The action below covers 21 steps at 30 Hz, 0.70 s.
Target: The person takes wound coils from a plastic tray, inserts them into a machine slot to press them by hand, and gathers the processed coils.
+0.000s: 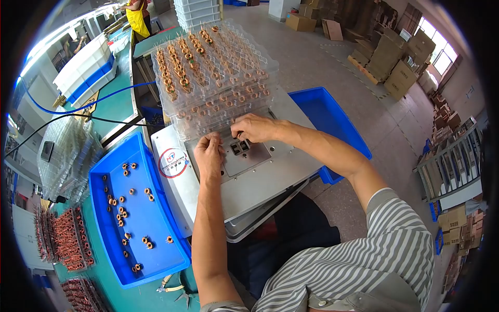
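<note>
Left hand (209,153) and right hand (253,128) over metal machine (249,192)

Curled narrow at left, bent over black sockets (236,149) at right, partly hiding them; cannot tell whether holding anything. Can see copper coils (197,47) in clear trays (267,62) just beyond, only dimly lower down, and in blue bin (158,221) at left.

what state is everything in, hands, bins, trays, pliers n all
left hand: fingers curled together, hold unclear
right hand: fingers bent near dark slots, hold unclear
clear trays: stacked, coils in the top one
left blue bin: open-topped, coils scattered inside
right blue bin: open-topped, partly hidden
pliers: lying on green bench
white tubs at back: stacked
</note>
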{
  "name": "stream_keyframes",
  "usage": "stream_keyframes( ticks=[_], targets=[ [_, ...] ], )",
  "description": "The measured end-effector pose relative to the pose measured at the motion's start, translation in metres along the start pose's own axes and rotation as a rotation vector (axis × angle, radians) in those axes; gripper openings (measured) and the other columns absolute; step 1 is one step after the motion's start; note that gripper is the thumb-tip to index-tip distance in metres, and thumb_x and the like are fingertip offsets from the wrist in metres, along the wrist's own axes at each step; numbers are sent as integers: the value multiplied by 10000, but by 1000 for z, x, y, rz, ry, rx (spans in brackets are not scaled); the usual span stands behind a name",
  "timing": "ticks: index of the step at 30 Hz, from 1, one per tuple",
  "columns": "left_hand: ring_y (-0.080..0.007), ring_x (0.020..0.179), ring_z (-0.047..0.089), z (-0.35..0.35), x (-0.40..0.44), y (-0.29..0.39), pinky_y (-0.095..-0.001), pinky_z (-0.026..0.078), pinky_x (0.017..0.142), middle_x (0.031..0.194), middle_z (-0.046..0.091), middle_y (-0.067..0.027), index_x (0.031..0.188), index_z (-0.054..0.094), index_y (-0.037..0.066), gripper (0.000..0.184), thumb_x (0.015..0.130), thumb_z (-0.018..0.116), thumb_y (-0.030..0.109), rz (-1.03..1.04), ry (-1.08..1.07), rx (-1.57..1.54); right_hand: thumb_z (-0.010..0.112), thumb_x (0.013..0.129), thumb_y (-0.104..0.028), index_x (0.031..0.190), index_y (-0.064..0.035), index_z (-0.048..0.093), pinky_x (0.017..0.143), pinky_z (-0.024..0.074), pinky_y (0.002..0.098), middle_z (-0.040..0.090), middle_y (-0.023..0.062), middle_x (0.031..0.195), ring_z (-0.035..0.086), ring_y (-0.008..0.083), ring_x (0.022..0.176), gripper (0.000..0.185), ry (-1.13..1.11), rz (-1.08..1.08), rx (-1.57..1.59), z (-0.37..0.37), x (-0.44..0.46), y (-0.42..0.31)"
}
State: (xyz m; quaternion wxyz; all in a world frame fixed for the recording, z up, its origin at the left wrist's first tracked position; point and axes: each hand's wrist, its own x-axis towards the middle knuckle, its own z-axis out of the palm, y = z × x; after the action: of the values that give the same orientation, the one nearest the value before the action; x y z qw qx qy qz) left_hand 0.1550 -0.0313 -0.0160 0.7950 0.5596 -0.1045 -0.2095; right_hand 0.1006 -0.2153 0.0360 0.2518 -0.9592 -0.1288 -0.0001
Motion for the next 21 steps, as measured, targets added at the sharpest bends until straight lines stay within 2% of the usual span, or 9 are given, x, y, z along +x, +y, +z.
stream_keyframes(
  ticks=[7, 15, 21],
  targets=[
    [-40, 563, 499, 1, 1, 0, -169, 320, 419, 781, 593, -9, 945, 649, 45, 186, 922, 644, 229, 6, -10, 17, 681, 766, -7, 917, 0, 652, 809, 498, 413, 662, 178, 910, 643, 334, 917, 154, -12, 32, 9, 10, -2, 2],
    [-50, 536, 502, 2, -1, 0, -187, 346, 433, 758, 606, -14, 922, 648, 28, 176, 923, 641, 204, 13, 10, 46, 687, 735, 9, 891, -21, 626, 769, 503, 410, 632, 148, 904, 634, 333, 877, 169, 61, -49, -103, 36, -7, 6],
    [-58, 552, 496, 5, -1, -3, -198, 394, 481, 710, 598, -7, 899, 658, 1, 201, 932, 625, 197, 145, 34, 235, 668, 720, 27, 869, -23, 619, 745, 509, 406, 617, 135, 874, 633, 324, 849, 165, 69, -75, -121, 39, -10, 6]
  ],
)
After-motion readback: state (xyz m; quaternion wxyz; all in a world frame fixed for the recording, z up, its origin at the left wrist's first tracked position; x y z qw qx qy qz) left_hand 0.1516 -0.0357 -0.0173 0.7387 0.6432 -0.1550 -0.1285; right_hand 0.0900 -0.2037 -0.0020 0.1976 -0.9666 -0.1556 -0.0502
